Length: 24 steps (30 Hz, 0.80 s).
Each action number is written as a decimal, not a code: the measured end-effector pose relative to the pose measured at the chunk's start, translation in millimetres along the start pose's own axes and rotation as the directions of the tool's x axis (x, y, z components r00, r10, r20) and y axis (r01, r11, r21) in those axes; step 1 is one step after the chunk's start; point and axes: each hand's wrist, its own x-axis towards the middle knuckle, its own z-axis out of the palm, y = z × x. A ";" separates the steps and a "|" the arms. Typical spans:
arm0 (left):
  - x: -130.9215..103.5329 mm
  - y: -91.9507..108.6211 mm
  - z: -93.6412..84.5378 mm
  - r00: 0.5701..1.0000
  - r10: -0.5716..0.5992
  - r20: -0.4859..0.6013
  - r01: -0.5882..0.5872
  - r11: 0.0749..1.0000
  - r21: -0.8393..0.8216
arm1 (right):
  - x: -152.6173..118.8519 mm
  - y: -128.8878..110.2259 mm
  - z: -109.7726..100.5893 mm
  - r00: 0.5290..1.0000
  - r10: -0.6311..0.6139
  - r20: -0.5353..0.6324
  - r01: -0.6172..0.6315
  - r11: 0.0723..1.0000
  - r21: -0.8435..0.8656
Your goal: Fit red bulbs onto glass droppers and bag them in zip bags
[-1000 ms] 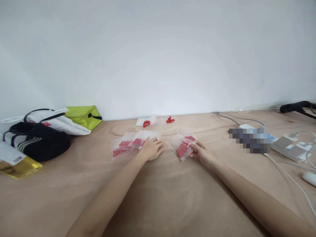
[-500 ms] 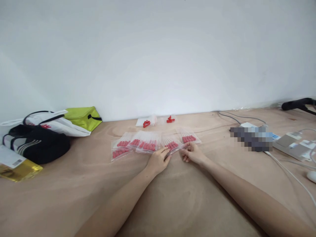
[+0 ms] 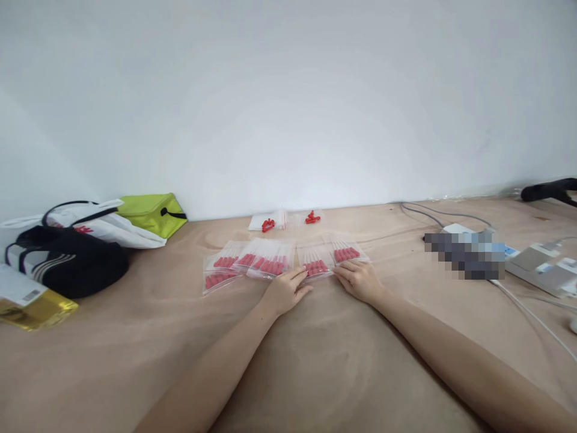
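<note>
My left hand lies on the table with fingers extended, its fingertips at the lower left corner of a clear zip bag of red-ended slim sticks. On the other side, my right hand rests palm down, fingers stretched over the bag's lower right edge and close to another similar bag. Neither hand grips anything. Several more such bags overlap to the left, among them a middle bag and a far-left bag. The exact kind of stick is too small to tell.
Two small bags with red pieces lie near the wall. To the left are a black cap-like bag, a lime-green bag and a bottle of yellow liquid. Power strips with cables and a blurred dark object occupy the right.
The bag between my hands has gone from lifted at its near edge to lying flat. My right hand has opened from a curled pinch, and my left fingers have straightened.
</note>
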 end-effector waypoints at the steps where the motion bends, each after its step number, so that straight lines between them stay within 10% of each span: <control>1: -0.2 -2.2 0.3 1.000 0.022 0.000 -0.022 0.999 0.026 | -0.2 0.5 0.4 0.999 0.034 -0.002 -0.034 0.999 0.034; 10: -2.1 -13.5 2.8 0.985 0.174 0.000 -0.171 0.966 0.195 | -1.0 5.5 -2.4 0.994 0.100 0.053 -0.109 0.978 0.181; 24: 3.2 -17.9 -4.1 0.915 0.386 -0.121 -0.332 0.887 0.321 | 0.0 11.9 -2.0 0.962 -0.269 0.056 0.275 0.937 -0.215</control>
